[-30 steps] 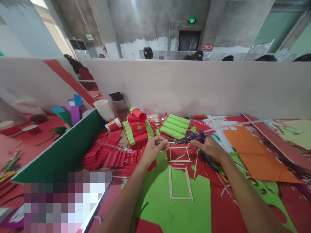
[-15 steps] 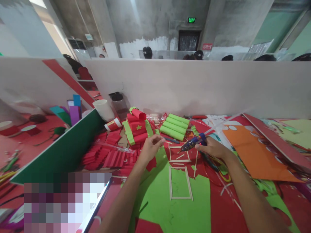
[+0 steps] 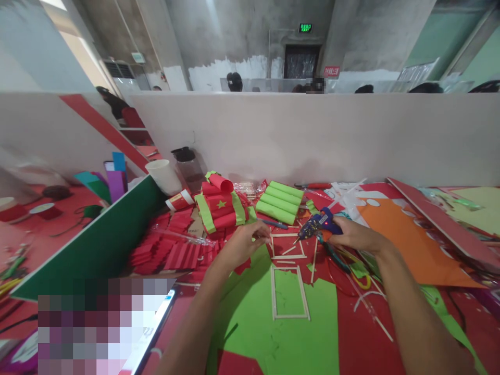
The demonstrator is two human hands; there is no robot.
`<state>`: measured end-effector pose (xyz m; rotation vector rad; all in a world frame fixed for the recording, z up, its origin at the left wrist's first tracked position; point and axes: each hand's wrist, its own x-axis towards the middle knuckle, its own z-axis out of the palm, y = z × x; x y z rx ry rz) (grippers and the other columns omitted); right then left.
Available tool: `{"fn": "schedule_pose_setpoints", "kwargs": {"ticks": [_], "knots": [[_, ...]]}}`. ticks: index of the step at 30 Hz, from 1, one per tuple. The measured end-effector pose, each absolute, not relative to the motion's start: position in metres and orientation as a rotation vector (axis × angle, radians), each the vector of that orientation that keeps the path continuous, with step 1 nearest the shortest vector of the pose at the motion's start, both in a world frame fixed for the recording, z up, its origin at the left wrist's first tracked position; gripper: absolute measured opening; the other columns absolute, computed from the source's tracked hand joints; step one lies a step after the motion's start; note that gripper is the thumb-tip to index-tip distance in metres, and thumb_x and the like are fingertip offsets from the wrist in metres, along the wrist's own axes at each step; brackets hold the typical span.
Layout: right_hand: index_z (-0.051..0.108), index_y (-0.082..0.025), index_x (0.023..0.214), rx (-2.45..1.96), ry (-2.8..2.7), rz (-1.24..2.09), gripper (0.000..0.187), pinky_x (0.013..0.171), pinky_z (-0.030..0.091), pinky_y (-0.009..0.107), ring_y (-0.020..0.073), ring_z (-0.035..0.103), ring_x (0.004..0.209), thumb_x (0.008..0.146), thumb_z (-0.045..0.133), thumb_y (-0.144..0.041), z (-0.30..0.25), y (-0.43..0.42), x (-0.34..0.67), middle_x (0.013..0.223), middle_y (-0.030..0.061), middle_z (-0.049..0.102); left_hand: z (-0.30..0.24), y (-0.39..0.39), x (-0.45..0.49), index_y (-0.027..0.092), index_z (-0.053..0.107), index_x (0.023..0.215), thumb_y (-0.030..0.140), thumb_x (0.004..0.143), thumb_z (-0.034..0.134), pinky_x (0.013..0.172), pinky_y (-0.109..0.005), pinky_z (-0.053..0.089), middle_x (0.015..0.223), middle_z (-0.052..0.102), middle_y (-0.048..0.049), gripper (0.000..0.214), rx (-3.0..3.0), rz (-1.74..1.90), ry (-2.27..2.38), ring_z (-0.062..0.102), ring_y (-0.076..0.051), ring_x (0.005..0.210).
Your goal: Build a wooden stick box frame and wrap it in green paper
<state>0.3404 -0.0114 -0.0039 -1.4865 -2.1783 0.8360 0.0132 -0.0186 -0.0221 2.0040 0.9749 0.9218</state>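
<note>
My right hand [image 3: 353,234] is wrapped round the grip of a blue hot glue gun [image 3: 318,223], whose nozzle points down-left over the right side of a small stick frame [image 3: 287,257]. My left hand [image 3: 250,240] is closed, its fingertips together at that frame's upper left corner. Whatever it pinches is too small to make out. A loose short stick lies inside this frame. Nearer to me, a second stick frame [image 3: 291,316] rests flat on a green paper sheet [image 3: 304,344]. One more thin stick [image 3: 314,260] lies to the right.
Behind my hands stand a red-and-green paper model [image 3: 222,205] and green paper rolls [image 3: 279,202]. Folded red paper strips [image 3: 172,252] lie left, beside a green divider [image 3: 94,245]. Yellow-handled scissors [image 3: 363,281] and orange paper [image 3: 414,250] are on the right. A phone [image 3: 150,333] sits lower left.
The glue gun has shifted right, its nozzle moving from the middle of the upper frame towards its right side. My left hand has come slightly down and right to the frame's corner.
</note>
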Motion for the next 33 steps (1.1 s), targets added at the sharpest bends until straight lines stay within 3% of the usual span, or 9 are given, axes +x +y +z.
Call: {"fn": "schedule_pose_setpoints", "kwargs": {"ticks": [4, 9, 18, 33], "knots": [[0.065, -0.021, 0.094, -1.477, -2.208, 0.800, 0.024, 0.066, 0.047, 0.031, 0.0244, 0.061, 0.079, 0.076, 0.061, -0.037, -0.005, -0.009, 0.352, 0.088, 0.0041, 0.069, -0.024, -0.020, 0.014, 0.020, 0.064, 0.084, 0.022, 0.080, 0.060, 0.066, -0.026, 0.047, 0.082, 0.069, -0.0045, 0.006, 2.078, 0.878, 0.960, 0.064, -0.017, 0.075], [0.064, -0.022, 0.077, -1.716, -2.248, 0.646, 0.025, 0.054, 0.039, 0.027, 0.0204, 0.058, 0.062, 0.073, 0.062, -0.046, -0.005, -0.009, 0.357, 0.070, 0.0020, 0.067, -0.030, -0.019, 0.015, 0.020, 0.064, 0.087, 0.019, 0.080, 0.060, 0.067, -0.026, 0.047, 0.087, 0.069, -0.0046, 0.008, 2.161, 0.808, 0.962, 0.064, -0.017, 0.077], [0.056, -0.021, 0.072, -2.002, -2.526, 0.579, 0.029, 0.048, 0.027, 0.025, 0.0156, 0.051, 0.055, 0.076, 0.055, -0.049, -0.009, -0.008, 0.345, 0.066, 0.0018, 0.060, -0.033, -0.019, 0.018, 0.021, 0.061, 0.092, 0.017, 0.084, 0.056, 0.074, -0.025, 0.047, 0.095, 0.068, -0.0010, 0.011, 2.223, 0.617, 1.023, 0.063, -0.015, 0.085], [0.051, -0.022, 0.084, -1.906, -2.470, 0.692, 0.033, 0.052, 0.032, 0.026, 0.0193, 0.055, 0.064, 0.072, 0.060, -0.052, -0.014, -0.010, 0.350, 0.076, 0.0025, 0.063, -0.038, -0.020, 0.020, 0.021, 0.062, 0.089, 0.019, 0.084, 0.054, 0.069, -0.022, 0.044, 0.089, 0.067, -0.0002, 0.010, 2.218, 0.596, 1.042, 0.061, -0.014, 0.079]]}}
